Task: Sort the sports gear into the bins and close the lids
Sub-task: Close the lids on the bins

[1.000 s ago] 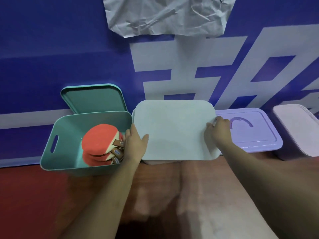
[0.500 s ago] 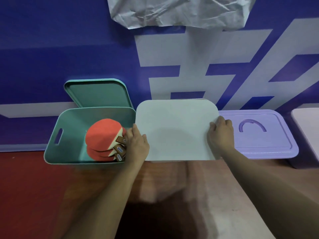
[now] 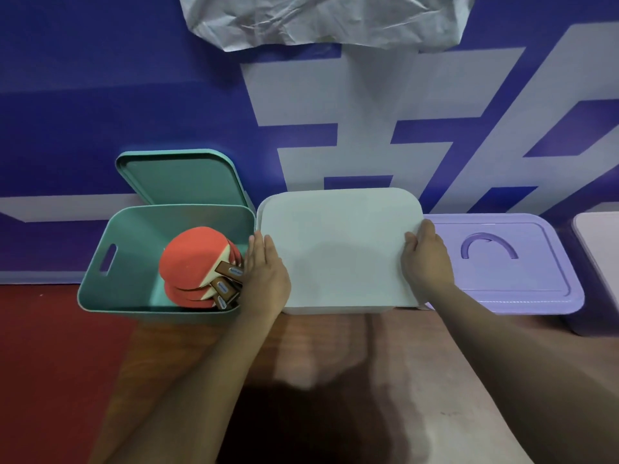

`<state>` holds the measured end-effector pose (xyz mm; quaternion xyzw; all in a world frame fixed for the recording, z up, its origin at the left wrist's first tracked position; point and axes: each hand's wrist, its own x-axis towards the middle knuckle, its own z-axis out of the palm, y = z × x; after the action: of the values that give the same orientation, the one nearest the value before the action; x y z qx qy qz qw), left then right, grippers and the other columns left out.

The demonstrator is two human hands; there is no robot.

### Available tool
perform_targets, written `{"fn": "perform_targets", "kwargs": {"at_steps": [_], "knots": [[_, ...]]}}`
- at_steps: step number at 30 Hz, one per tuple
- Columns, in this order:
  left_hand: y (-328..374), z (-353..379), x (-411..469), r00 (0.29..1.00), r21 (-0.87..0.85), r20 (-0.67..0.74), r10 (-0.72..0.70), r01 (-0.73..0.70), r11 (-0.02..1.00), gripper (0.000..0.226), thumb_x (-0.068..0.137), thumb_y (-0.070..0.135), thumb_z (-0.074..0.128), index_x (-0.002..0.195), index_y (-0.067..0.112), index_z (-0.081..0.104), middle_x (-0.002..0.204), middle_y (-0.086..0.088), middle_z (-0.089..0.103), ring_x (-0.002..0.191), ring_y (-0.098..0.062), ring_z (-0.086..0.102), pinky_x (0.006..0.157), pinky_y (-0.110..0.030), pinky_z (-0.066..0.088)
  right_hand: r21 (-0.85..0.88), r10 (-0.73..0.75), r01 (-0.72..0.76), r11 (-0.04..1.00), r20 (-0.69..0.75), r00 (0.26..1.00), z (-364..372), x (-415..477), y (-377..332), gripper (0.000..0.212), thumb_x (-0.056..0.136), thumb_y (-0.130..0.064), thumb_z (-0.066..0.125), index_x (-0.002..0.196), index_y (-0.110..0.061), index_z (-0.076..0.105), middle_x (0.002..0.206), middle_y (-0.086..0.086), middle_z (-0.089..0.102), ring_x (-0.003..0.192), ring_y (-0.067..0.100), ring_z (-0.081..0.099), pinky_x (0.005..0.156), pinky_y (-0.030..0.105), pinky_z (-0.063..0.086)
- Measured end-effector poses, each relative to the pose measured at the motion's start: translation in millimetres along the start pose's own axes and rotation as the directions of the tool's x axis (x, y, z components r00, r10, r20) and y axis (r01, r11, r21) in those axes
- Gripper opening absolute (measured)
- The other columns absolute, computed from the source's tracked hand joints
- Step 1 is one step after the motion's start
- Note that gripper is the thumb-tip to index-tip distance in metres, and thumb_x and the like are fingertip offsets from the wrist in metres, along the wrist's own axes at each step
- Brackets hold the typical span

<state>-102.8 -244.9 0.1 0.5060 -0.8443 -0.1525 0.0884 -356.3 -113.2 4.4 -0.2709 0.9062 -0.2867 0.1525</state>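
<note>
A pale grey-white lid (image 3: 338,246) lies flat on top of the white bin (image 3: 335,309) in the middle. My left hand (image 3: 264,276) grips the lid's left edge and my right hand (image 3: 425,262) grips its right edge. To the left stands an open teal bin (image 3: 100,262) holding three red table tennis paddles (image 3: 197,259) with brown handles. Its teal lid (image 3: 181,179) leans upright against the wall behind it. The inside of the white bin is hidden.
A purple bin with its lid (image 3: 502,262) shut stands right of the white bin. A pale pink lidded bin (image 3: 599,236) is at the far right edge. A blue and white banner wall (image 3: 100,78) runs behind. Wooden floor (image 3: 335,363) lies in front.
The white lid has settled lower and squarer onto its bin, with both hands still on its side edges. The view has shifted slightly left.
</note>
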Motion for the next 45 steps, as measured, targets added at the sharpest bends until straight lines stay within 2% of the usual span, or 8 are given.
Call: {"fn": "perform_targets", "kwargs": {"at_steps": [7,11,16,31,36,40,43,45], "knots": [[-21,6,-9,1.0,0.041,-0.003,0.016,-0.016,0.999,0.047,0.098,0.003,0.017,0.133,-0.019,0.038,0.15,-0.035,0.023,0.145,-0.048,0.011,0.121,-0.052,0.009,0.068,-0.058,0.057,0.996,0.012,0.998,-2,-10,-1,0.029,0.102,-0.029,0.039,0.122,-0.009,0.043,0.112,0.012,0.055,0.093,0.029,0.052,0.075,0.035,0.039],[-1,-8,3,0.998,0.011,-0.038,-0.047,0.047,0.999,0.053,0.102,0.016,0.026,0.15,-0.004,0.019,0.159,-0.02,0.014,0.148,-0.033,0.012,0.12,-0.042,0.014,0.087,-0.037,0.036,0.996,0.006,0.999,0,0,-8,0.028,0.102,-0.03,0.039,0.12,-0.009,0.044,0.113,0.012,0.055,0.097,0.03,0.054,0.077,0.036,0.042],[-2,-9,8,0.991,-0.119,-0.04,-0.128,0.123,0.985,0.051,0.101,0.009,0.035,0.148,-0.007,0.022,0.158,-0.023,0.017,0.147,-0.033,0.017,0.119,-0.034,0.016,0.093,-0.034,0.032,0.995,0.021,0.999,1,8,-10,0.03,0.1,-0.03,0.041,0.123,-0.011,0.043,0.116,0.011,0.056,0.099,0.03,0.056,0.08,0.039,0.046],[5,-13,-9,0.996,-0.214,0.033,-0.084,0.089,0.973,0.056,0.102,0.018,0.034,0.153,0.004,0.016,0.163,-0.01,0.006,0.15,-0.028,0.007,0.12,-0.039,0.011,0.416,0.078,-0.114,0.902,0.103,0.992,-11,-1,5,0.038,0.096,-0.034,0.049,0.133,-0.032,0.041,0.107,-0.001,0.057,0.096,0.021,0.056,0.082,0.032,0.039],[-4,-22,9,0.996,-0.128,-0.051,-0.066,0.059,0.99,0.045,0.095,0.017,0.045,0.137,0.003,0.038,0.151,-0.011,0.031,0.136,-0.028,0.035,0.109,-0.036,0.034,0.209,-0.005,-0.008,0.978,0.062,0.998,-6,0,2,0.044,0.1,-0.033,0.04,0.143,-0.024,0.032,0.11,-0.002,0.052,0.098,0.023,0.052,0.082,0.035,0.039],[-9,-17,29,0.999,-0.078,-0.029,-0.023,0.021,0.997,0.052,0.1,0.018,0.039,0.149,0.008,0.027,0.158,-0.018,0.019,0.144,-0.033,0.024,0.119,-0.042,0.023,-0.03,-0.069,0.07,0.997,0.032,0.997,5,-2,-6,0.048,0.101,-0.033,0.027,0.148,-0.024,0.019,0.133,0.015,0.041,0.104,0.036,0.05,0.08,0.043,0.045],[-10,-9,30,0.999,-0.005,-0.032,0.015,-0.015,1.0,0.05,0.103,0.02,0.035,0.15,0.007,0.027,0.158,-0.02,0.021,0.142,-0.037,0.029,0.117,-0.045,0.028,-0.199,-0.159,0.165,0.966,0.043,0.986,8,-4,-7,0.05,0.101,-0.036,0.023,0.15,-0.032,0.016,0.154,0.01,0.021,0.125,0.037,0.041,0.093,0.047,0.045],[-11,-6,30,0.998,0.0,-0.062,0.003,-0.003,1.0,0.05,0.103,0.022,0.034,0.149,0.004,0.029,0.157,-0.02,0.024,0.141,-0.036,0.032,0.116,-0.043,0.032,-0.227,-0.156,0.162,0.96,0.044,0.987,9,-4,-8,0.05,0.101,-0.041,0.02,0.15,-0.033,0.015,0.154,0.009,0.021,0.12,0.037,0.046,0.086,0.044,0.047]]}}
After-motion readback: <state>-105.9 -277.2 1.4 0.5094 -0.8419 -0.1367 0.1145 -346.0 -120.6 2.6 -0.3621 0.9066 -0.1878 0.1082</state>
